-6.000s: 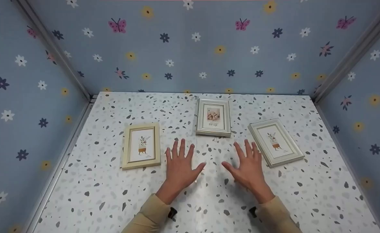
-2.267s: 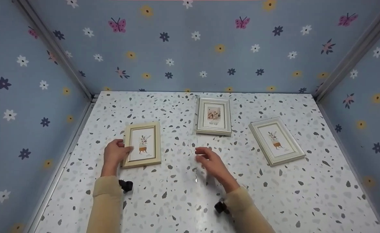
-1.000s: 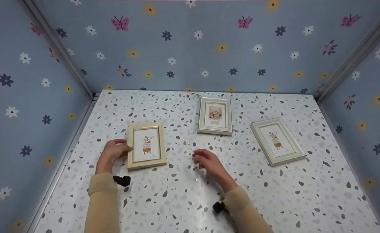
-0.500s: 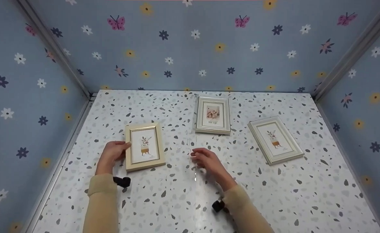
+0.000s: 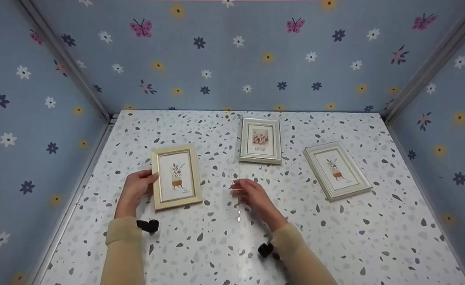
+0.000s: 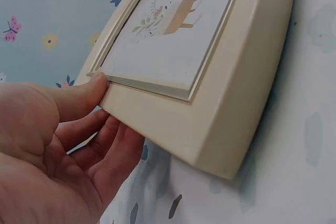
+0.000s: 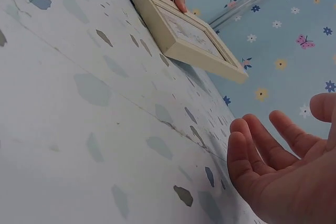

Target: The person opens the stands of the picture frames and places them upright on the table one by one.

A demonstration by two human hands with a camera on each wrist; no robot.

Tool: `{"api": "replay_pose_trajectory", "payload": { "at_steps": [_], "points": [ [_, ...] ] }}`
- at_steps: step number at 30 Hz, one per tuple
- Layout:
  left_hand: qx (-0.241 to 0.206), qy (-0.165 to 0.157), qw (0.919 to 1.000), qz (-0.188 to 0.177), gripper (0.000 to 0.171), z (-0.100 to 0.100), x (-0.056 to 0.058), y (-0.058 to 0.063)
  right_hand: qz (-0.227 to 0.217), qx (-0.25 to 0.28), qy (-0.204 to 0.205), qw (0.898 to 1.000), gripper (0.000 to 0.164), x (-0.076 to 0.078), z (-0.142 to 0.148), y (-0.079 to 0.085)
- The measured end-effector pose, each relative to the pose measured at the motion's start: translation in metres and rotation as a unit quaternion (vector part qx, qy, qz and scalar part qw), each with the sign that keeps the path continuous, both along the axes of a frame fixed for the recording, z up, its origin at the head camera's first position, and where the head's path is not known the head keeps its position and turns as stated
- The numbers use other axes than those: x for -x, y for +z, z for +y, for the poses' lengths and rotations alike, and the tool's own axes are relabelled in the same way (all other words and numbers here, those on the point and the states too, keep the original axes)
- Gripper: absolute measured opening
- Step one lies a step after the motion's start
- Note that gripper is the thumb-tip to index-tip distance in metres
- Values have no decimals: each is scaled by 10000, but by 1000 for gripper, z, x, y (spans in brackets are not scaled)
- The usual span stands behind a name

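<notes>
Fingers and thumb of the left hand point(image 5: 135, 189) pinch the left long edge of the cream picture frame point(image 5: 176, 176), thumb on the front rim and fingers curled beneath, as the left wrist view shows plainly. That edge is raised off the speckled tabletop point(image 5: 224, 237), so the frame tilts, with its far side low against the surface (the right wrist view shows the upper end lifted clear and shadow beneath it). The frame sits left of centre, with a strip of bare tabletop between it and the left wall point(image 5: 26, 130).

The right hand point(image 5: 252, 194) hovers near the middle of the table, fingers loosely curved and parted, palm turned toward the frame, holding nothing. It is well apart from the frame's right edge, with open tabletop between them.

Two more frames lie flat farther off: a silver-white frame point(image 5: 260, 140) stands squarely toward the back, just right of the table's midline, and a white frame point(image 5: 337, 170) lies askew to the right, its corners turned off the table's lines. Both are clear of either hand. Bare speckled surface runs wide along the near side and before the back wall point(image 5: 236, 59), which carries a flower and butterfly print. Metal corner rails mark where the walls meet.
</notes>
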State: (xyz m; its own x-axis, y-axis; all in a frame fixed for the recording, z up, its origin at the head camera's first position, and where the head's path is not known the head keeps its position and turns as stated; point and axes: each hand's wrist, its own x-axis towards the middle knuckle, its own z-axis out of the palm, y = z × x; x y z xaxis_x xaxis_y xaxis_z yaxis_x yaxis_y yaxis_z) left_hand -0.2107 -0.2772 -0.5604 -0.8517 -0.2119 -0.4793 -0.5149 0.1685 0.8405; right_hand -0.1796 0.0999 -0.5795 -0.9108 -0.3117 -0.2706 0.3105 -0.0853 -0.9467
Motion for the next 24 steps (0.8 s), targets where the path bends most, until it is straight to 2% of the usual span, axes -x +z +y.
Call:
{"api": "replay_pose_trajectory", "payload": {
  "at_steps": [11,17,24],
  "points": [
    [-264,69,9989,379,64,3,-2,6,97,-80,2,9999,41,-1,-2,1],
    [-598,-51,9945,858,62,4,-6,9,28,24,-55,10000,42,-2,-1,0],
    [-654,-186,9898,1250,58,8,-12,8,-19,61,-99,9999,42,-3,0,-3]
  ]
}}
